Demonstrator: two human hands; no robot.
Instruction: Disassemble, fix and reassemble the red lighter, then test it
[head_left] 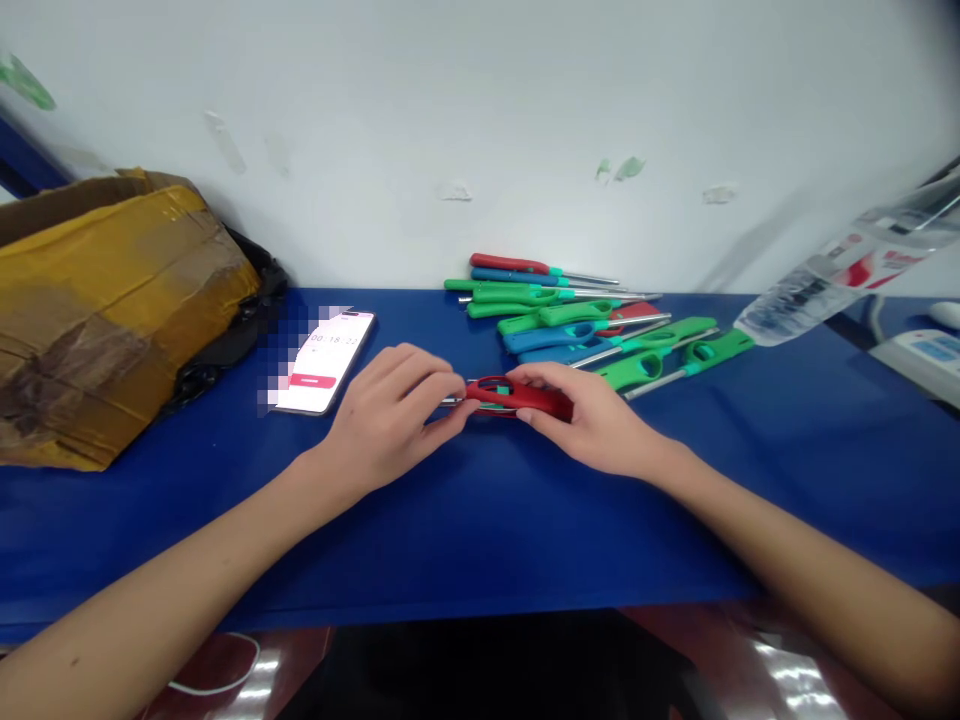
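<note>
A red lighter with a green inner part is held between both hands above the blue table. My left hand pinches its left end, where a bit of metal tube shows. My right hand grips the right end of the red handle, with thumb below and fingers above. Behind my hands lies a pile of long-nosed lighters, with green, blue and red handles and metal tubes.
A phone showing a timer lies left of my hands. At the far left sits a taped cardboard box on black plastic. On the right are a water bottle and a white device. A white wall stands behind.
</note>
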